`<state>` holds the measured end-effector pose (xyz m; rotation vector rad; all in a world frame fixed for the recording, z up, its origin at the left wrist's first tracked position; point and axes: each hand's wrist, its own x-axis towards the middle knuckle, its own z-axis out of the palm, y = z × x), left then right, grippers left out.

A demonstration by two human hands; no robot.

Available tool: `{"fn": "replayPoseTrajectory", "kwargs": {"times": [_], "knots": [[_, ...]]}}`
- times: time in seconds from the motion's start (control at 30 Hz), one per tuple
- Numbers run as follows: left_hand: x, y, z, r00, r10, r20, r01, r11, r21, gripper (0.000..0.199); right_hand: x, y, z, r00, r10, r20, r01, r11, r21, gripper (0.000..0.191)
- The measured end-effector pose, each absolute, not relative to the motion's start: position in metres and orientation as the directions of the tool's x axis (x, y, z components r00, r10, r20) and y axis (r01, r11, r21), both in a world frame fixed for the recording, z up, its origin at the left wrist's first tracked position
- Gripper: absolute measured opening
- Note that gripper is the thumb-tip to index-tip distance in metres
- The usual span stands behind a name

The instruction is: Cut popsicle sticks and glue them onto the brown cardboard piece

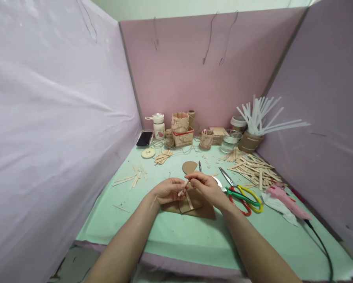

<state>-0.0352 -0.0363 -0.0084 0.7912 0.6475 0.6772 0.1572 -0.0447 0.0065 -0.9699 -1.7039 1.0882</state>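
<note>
Between both hands is a short wooden craft stick (pixel 182 190), pale and slim. My left hand (pixel 170 191) pinches it from the left, thumb and fingers closed. From the right, my right hand (pixel 205 187) has its thumb and fingertips closed at the upper end of the stick. Below the hands lies a brown cardboard sheet (pixel 206 211) with a smaller cut cardboard piece on it. Another craft stick (pixel 189 201) rests flat on that piece. Just beyond the hands sits a rounded, pointed cardboard shape (pixel 189 167), with a pen (pixel 200 166) beside it.
Right of my hands lie scissors (pixel 244 196) with coloured handles, a pink glue gun (pixel 288 201) on tissue, and a craft-stick pile (pixel 253 169). Along the back stand a white bottle (pixel 158 126), stick-covered boxes (pixel 182 137), a glass bowl (pixel 230 141) and a holder of glue sticks (pixel 251 141).
</note>
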Motion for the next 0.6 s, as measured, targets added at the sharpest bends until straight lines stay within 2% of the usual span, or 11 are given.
{"fn": "replayPoseTrajectory", "kwargs": {"times": [0.2, 0.3, 0.47, 0.6], "knots": [[-0.034, -0.038, -0.009, 0.601, 0.756, -0.261, -0.231, 0.477, 0.848, 0.036, 0.156, -0.047, 0.009, -0.358, 0.901, 0.245, 0.177, 0.323, -0.93, 0.013], [-0.033, -0.038, -0.01, 0.549, 0.8, -0.243, -0.211, 0.414, 0.885, 0.039, 0.156, -0.044, 0.006, -0.309, 0.913, 0.267, 0.176, 0.331, -0.927, 0.014], [-0.029, -0.038, -0.009, 0.393, 0.908, -0.144, -0.144, 0.216, 0.966, 0.038, 0.159, -0.037, -0.002, -0.172, 0.925, 0.339, 0.193, 0.369, -0.909, 0.021], [-0.027, -0.038, -0.005, 0.317, 0.948, -0.036, -0.043, 0.053, 0.998, 0.032, 0.158, -0.035, -0.004, -0.147, 0.914, 0.379, 0.223, 0.404, -0.887, 0.022]]}}
